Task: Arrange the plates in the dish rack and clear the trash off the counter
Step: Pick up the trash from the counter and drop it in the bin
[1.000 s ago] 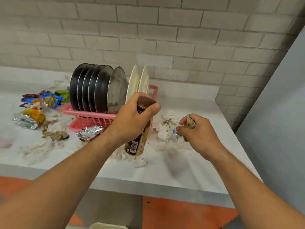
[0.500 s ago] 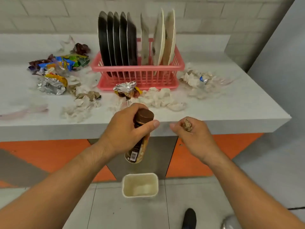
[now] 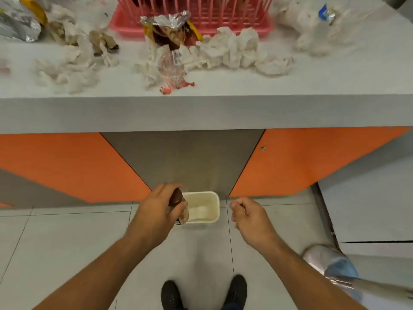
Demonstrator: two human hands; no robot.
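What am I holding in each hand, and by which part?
The left hand grips the brown-capped bottle around its upper body, just under the cap. The right hand pinches a small brownish scrap, mostly hidden in its curled fingers.

Bare forearms (image 3: 107, 262); 2 black shoes (image 3: 236, 290).

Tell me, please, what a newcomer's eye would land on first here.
The left hand grips a brown-capped clear plastic bottle over a cream rectangular bin on the tiled floor; the right hand pinches a small brown scrap beside it. Above, crumpled white tissues and a torn foil wrapper litter the grey counter before the pink plastic dish rack.
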